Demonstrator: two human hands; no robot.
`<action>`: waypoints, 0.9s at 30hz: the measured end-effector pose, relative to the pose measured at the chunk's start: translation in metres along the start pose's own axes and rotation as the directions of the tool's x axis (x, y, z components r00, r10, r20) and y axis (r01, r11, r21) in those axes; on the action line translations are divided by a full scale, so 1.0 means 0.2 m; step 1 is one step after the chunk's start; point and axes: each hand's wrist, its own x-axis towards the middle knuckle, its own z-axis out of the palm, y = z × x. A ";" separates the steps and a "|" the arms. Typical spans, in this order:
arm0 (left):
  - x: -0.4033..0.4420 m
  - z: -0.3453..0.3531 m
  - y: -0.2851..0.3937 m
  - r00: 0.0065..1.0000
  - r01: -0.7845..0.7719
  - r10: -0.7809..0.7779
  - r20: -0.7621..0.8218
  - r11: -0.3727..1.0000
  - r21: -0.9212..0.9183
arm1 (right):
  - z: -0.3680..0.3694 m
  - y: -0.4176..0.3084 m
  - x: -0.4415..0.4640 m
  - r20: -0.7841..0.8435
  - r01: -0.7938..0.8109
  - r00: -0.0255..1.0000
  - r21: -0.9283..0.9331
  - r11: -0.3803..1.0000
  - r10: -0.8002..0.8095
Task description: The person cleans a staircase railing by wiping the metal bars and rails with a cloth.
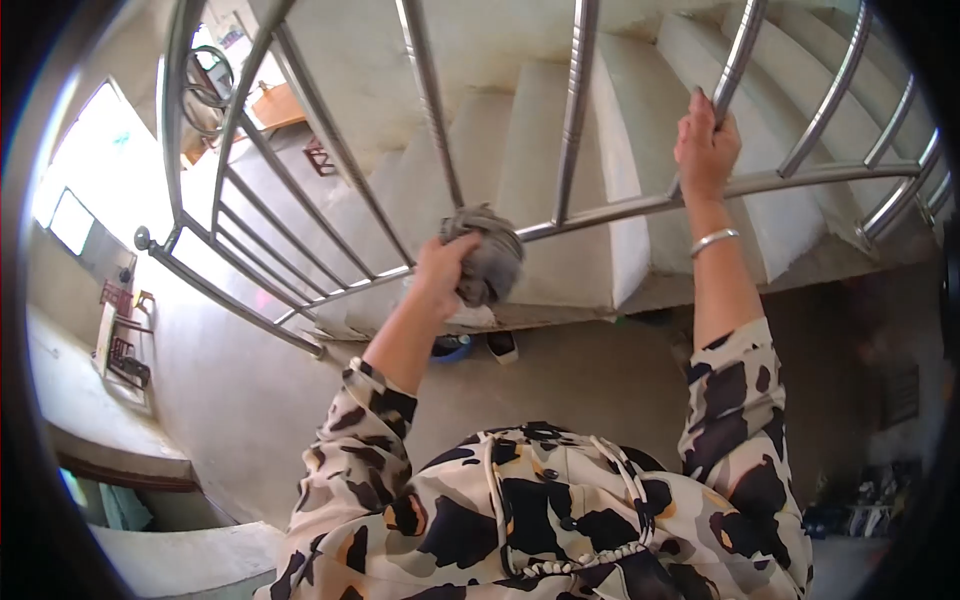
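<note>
A crumpled grey cloth (490, 262) is bunched in my left hand (440, 268), whose fingers wrap its near side. The cloth lies against the lower rail (640, 207) of a metal stair railing, at the foot of an upright bar (432, 110). Farther right, my right hand (706, 150) is closed around another upright bar (738, 60), just above the lower rail. A silver bangle (715, 241) circles my right wrist. Part of the bar is hidden inside that grip.
Concrete stairs (560, 130) rise behind the railing towards the right. On the floor below are a blue basin (452, 348) and a small pale container (502, 347). Wooden chairs (125, 310) stand at the far left; assorted items (870, 505) lie at the lower right.
</note>
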 end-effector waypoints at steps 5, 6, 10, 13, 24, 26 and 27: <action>-0.10 0.30 0.55 0.793 -0.578 0.589 -0.159 0.808 0.112 | 0.00 -0.03 -0.03 0.046 -0.014 0.999 0.039 0.999 0.012; -0.09 0.39 0.69 0.659 -0.729 0.730 -0.178 0.679 0.088 | 0.00 -0.06 -0.03 0.054 -0.023 0.998 0.072 0.997 0.019; 0.13 0.50 1.00 0.497 -0.815 0.859 -0.126 0.512 0.272 | 0.00 -0.07 -0.04 0.058 -0.056 0.997 0.057 0.997 0.053; 0.37 0.28 0.79 0.685 -0.728 0.724 -0.088 0.671 -0.143 | -0.01 -0.06 -0.02 0.077 -0.052 0.996 0.092 0.994 0.045; 0.16 -0.31 -0.21 0.805 -0.023 0.452 -0.383 0.671 0.741 | 0.00 -0.06 -0.03 0.029 -0.080 0.996 0.068 0.994 0.078; 0.14 -0.26 0.02 0.682 -0.319 0.653 -0.329 0.670 0.670 | 0.00 -0.06 -0.02 0.022 -0.075 0.997 0.064 0.995 0.074; 0.07 -0.19 0.20 0.573 -0.401 0.762 -0.302 0.582 0.707 | 0.00 -0.06 -0.02 0.015 -0.046 0.999 0.034 0.998 0.045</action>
